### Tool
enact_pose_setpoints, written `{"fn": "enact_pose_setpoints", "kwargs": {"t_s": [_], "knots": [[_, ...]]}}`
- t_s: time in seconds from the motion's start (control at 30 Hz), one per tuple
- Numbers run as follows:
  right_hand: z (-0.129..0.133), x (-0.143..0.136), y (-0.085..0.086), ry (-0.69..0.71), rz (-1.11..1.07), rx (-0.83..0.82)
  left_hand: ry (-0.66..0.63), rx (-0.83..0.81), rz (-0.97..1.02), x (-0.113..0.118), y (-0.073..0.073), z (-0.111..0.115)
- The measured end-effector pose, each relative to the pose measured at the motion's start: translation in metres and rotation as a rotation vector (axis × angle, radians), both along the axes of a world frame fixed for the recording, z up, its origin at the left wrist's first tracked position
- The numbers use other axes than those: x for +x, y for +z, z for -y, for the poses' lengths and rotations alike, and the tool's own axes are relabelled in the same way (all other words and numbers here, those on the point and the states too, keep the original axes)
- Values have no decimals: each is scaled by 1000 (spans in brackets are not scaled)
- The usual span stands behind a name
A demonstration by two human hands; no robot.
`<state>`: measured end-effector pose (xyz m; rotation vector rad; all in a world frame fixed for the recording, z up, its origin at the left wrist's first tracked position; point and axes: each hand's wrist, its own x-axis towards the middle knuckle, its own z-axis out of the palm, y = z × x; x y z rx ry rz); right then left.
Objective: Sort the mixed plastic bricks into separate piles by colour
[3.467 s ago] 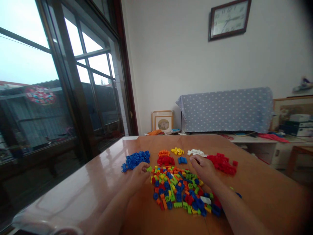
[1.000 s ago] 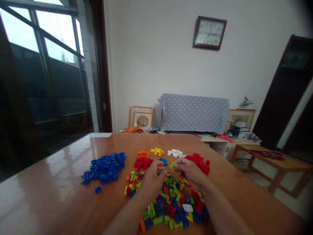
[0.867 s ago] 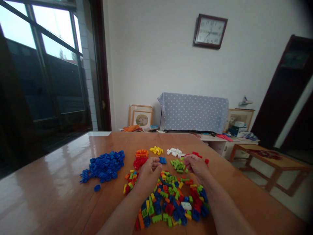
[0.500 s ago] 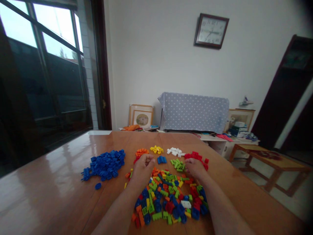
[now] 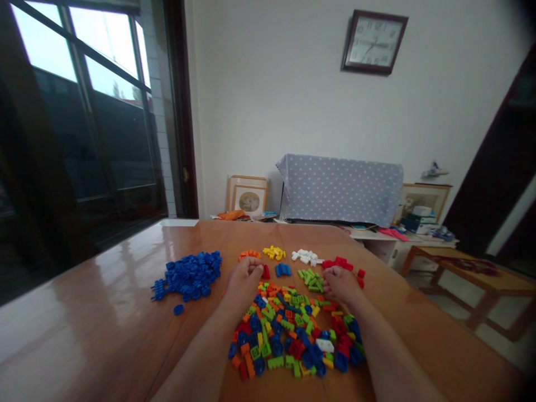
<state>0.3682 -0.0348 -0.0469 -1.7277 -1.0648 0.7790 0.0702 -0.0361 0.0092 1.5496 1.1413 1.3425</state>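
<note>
both hands have come forward onto the far edge of the mixed brick heap since half a second ago; the green pile, absent a second ago, now sits at 12 o'clock of the heap, so a handful of green has been sorted out. the left hand rests curled at 11 o'clock of the heap, touching the red bricks; whether its grip holds a brick i cannot tell. the right hand lies at 1 o'clock, fingers down beside the green pile and the red pile, its grip likewise unclear. sorting looks partly done, much mixed stock left.

the glossy wooden worktop carries a blue pile at 10 o'clock, then orange, yellow and white piles. beyond: windows, a wall clock, a dotted cloth cover.
</note>
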Motion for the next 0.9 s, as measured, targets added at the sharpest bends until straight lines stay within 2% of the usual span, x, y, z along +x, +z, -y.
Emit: {"fn": "enact_pose_setpoints", "kwargs": {"t_s": [0.3, 0.43, 0.57, 0.77, 0.9], "knots": [[10, -9, 7, 65, 47, -44, -124, 0, -322, -5, -12, 0], [9, -12, 7, 69, 76, -23, -177, 39, -484, -13, -9, 6], [11, -11, 9, 104, 146, -3, -241, 3, -607, -21, -6, 10], [18, 1, 18, 146, 351, 36, -351, 7, -694, -25, 4, 17], [23, 7, 18, 198, 434, -35, -397, 55, -755, -23, 5, 20]]}}
